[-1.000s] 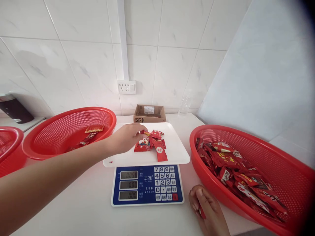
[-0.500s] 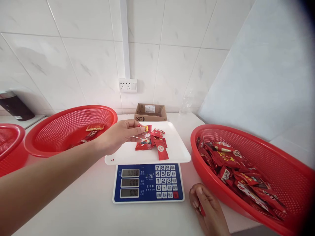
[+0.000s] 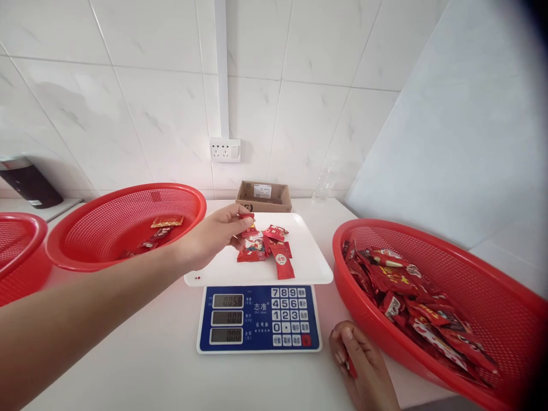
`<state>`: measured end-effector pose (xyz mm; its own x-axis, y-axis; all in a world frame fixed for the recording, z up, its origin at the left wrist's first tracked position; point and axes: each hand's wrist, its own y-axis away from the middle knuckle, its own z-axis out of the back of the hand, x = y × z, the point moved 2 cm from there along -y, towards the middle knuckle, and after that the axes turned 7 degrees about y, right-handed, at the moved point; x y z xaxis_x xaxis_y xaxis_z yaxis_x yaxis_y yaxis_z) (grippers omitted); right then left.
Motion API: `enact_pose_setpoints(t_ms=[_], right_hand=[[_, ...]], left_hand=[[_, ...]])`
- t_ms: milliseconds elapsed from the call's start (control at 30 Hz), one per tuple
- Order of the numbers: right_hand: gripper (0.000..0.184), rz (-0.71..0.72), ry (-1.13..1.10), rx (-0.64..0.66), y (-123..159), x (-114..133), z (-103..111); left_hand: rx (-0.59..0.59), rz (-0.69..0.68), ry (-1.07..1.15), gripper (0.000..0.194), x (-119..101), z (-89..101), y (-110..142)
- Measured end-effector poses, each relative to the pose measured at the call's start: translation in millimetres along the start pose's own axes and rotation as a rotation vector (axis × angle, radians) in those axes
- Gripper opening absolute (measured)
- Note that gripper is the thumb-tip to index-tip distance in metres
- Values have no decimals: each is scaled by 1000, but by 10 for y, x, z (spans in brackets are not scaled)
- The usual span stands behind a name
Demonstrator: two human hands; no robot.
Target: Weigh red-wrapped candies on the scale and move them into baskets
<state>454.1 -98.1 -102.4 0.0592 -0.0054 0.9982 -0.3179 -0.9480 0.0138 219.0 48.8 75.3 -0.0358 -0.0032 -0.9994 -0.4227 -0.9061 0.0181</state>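
Above the white pan (image 3: 310, 257) of a digital scale (image 3: 259, 319), my left hand (image 3: 222, 231) pinches a small red candy packet (image 3: 248, 224) with a yellow mark. Beneath it on the pan lie several red candy packets (image 3: 280, 260), one with a cartoon print, one with a round pale label. The scale's top display (image 3: 228, 301) seems to read 0.058. My right hand (image 3: 359, 359) is closed near the front right corner of the scale, beside the right basket. A bit of red shows between its fingers, mostly hidden, perhaps a wrapper.
A red basket (image 3: 432, 234) full of snack packets stands at right. Another red basket (image 3: 98, 211) with a few packets is at left, a third basket (image 3: 21, 222) beyond it. An SF cardboard box (image 3: 280, 205) and a clear plastic bottle (image 3: 324, 182) stand by the wall.
My left hand has drawn the packet slightly to the left, and its fingers cover more of it. My right hand holds the same pose; the display reading looks unchanged.
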Motion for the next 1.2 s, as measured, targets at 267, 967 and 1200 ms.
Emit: enact_pose_setpoints(t_ms=[267, 967, 1200], right_hand=[[48, -21, 9, -8, -12, 2, -14], [44, 18, 15, 1, 14, 55, -16], [42, 44, 60, -31, 25, 50, 14]], left_hand=[[50, -24, -439, 17, 27, -48, -54], [-96, -53, -437, 23, 21, 89, 202], [-72, 36, -52, 25, 247, 165, 747]])
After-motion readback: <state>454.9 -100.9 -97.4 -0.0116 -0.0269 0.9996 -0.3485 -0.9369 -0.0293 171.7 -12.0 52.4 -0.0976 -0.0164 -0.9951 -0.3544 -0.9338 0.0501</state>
